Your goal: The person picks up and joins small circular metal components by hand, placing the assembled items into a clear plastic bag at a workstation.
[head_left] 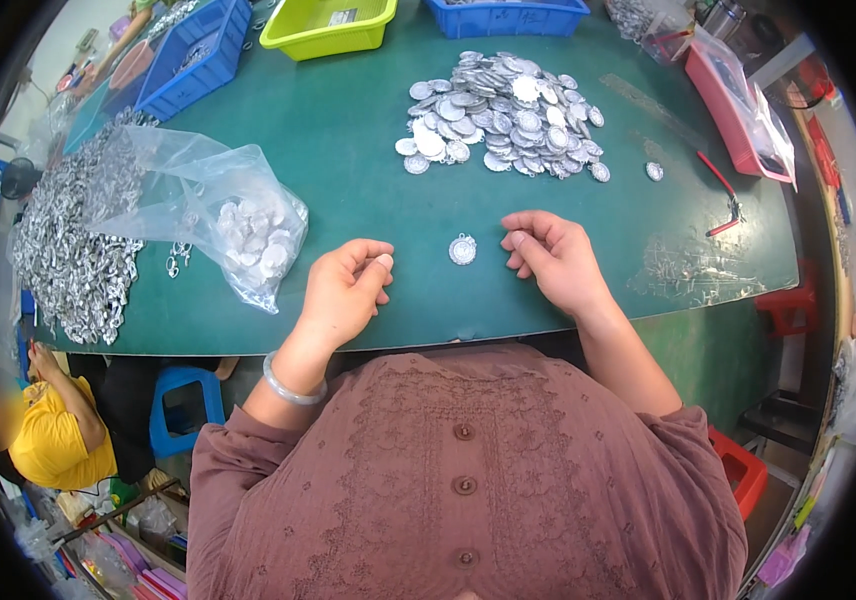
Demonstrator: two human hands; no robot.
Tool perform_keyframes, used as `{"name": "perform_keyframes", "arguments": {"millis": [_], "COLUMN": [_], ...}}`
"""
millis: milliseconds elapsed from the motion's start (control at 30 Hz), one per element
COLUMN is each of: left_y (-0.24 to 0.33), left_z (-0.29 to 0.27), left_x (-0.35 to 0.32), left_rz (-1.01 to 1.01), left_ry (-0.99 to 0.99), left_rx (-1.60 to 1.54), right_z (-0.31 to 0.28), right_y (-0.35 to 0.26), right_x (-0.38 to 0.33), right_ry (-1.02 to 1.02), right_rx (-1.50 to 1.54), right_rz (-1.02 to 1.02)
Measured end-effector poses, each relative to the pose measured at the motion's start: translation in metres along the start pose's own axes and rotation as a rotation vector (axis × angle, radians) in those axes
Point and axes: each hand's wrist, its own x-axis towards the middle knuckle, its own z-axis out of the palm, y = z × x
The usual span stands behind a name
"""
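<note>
A single round silver medallion charm (462, 249) with a small loop at its top lies flat on the green tabletop, between my two hands and touching neither. My left hand (346, 290) rests left of it, its fingers curled in and the thumb close against the index finger; nothing shows in it. On the other side, my right hand (556, 262) is nearer the charm, fingers likewise curled with the thumb by the index finger, and I see nothing held. Beyond the hands is a heap of similar silver medallions (518, 120), with one loose medallion (655, 171) to its right.
A clear plastic bag (258, 215) of medallions lies left, beside a large pile of silver metal pieces (83, 240). Red-handled pliers (723, 200) and a pink bin (723, 110) are at right. Blue and yellow-green bins (328, 28) line the far side. A person in yellow (63, 440) sits lower left.
</note>
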Motion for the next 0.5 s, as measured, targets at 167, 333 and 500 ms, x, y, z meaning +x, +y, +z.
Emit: {"name": "perform_keyframes", "arguments": {"millis": [167, 333, 500], "left_y": [-0.010, 0.000, 0.004], "left_z": [0.010, 0.029, 0.037], "left_x": [0.003, 0.006, 0.007], "left_rz": [0.189, 0.579, 0.607], "left_ry": [0.007, 0.007, -0.020], "left_rx": [0.136, 0.450, 0.567], "right_z": [0.002, 0.016, 0.030], "right_y": [0.000, -0.012, -0.013], "right_x": [0.000, 0.000, -0.002], "right_ry": [-0.008, -0.047, 0.040], "right_rx": [-0.077, -0.746, -0.881], "right_rz": [-0.010, -0.333, -0.376]}}
